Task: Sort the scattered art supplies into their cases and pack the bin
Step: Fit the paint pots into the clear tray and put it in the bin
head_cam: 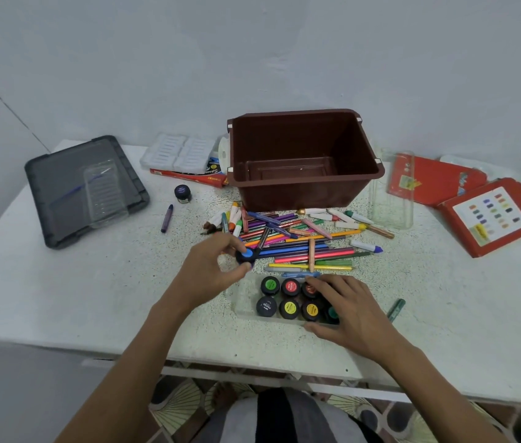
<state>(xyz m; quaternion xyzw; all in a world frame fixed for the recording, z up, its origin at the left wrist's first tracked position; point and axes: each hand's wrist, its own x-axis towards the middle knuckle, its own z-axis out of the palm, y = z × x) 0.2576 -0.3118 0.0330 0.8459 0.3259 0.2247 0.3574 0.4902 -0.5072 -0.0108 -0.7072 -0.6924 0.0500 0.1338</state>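
Right hand (348, 302): rested with spread fingers on the clear plastic tray (240, 297) of paint jars.
Left hand (211, 266): pinched a small black paint jar (246, 255) with a blue lid, at 10 o'clock from that tray.
Brown plastic bin (300, 193): empty, at 12 o'clock.
Risk: the pinch looked light to me, so the jar might drop among the loose coloured pens (303, 249).

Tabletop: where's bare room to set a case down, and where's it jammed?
Free: near-left, between the grey lid, the left hand gripping a blue-lidded paint pot, and the table edge; near-right, between the green marker and red cases. Crowded: marker and crayon pile between brown bin and paint-pot tray.
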